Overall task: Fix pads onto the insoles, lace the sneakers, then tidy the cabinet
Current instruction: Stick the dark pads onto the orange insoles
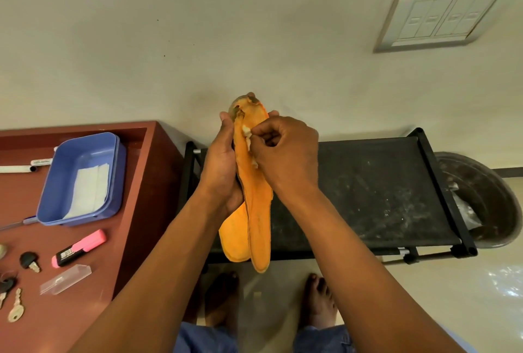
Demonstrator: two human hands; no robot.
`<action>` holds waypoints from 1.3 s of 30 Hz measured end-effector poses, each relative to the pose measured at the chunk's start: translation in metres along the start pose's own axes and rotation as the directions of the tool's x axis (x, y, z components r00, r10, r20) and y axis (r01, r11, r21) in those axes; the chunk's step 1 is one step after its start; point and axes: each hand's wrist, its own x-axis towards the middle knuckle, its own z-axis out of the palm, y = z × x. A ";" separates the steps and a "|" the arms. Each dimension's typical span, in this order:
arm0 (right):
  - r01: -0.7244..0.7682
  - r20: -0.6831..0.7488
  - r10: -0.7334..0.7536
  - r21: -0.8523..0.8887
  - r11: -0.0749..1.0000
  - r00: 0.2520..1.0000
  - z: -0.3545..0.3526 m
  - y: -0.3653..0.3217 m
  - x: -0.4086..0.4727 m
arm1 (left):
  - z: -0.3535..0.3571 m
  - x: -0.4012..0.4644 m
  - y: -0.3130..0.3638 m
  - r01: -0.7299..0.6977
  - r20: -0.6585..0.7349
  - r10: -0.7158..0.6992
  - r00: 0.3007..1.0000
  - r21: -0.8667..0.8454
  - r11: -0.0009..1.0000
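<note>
Bare forearms with no sleeves; blue denim trousers point(209, 337) at the knees; bare feet point(319, 300) below

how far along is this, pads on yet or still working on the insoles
Still early. In hand: the left hand holds two orange insoles upright, and the right hand pinches a whitish pad against the front one's upper part. Whether any pad is fully fixed cannot be told. Left: no sneakers or laces are in view, and the cabinet top carries a blue tray, a pink marker and keys.
</note>
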 end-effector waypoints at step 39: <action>-0.005 0.353 0.031 -0.074 0.997 0.935 -0.019 0.011 0.012 | -0.014 0.016 0.004 0.001 -0.011 0.000 1.000 0.083 0.997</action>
